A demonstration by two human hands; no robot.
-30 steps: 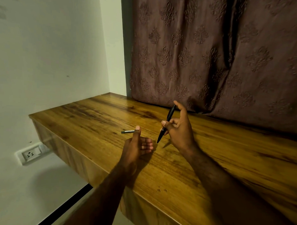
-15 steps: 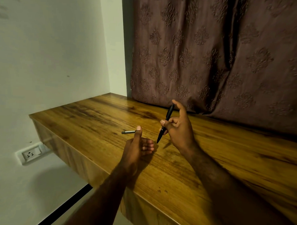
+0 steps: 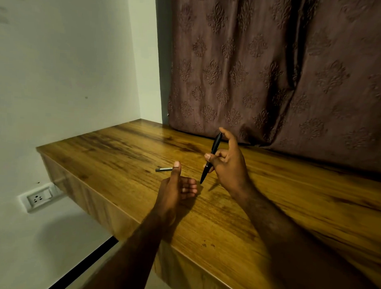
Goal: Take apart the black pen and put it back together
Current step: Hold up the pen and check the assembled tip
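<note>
My right hand holds the black pen upright and slightly tilted, tip down near the wooden table, index finger resting at its top end. My left hand rests on the table just left of the pen tip, fingers curled into a loose fist, thumb pointing up. A small dark grey pen part lies flat on the table behind the left thumb, partly hidden by it. I see nothing inside the left fist.
The table's left edge drops off toward a white wall with a power socket. A brown patterned curtain hangs along the table's far side.
Hardly anything has moved. My right hand with the pen has shifted very slightly; the left hand keeps its place.
</note>
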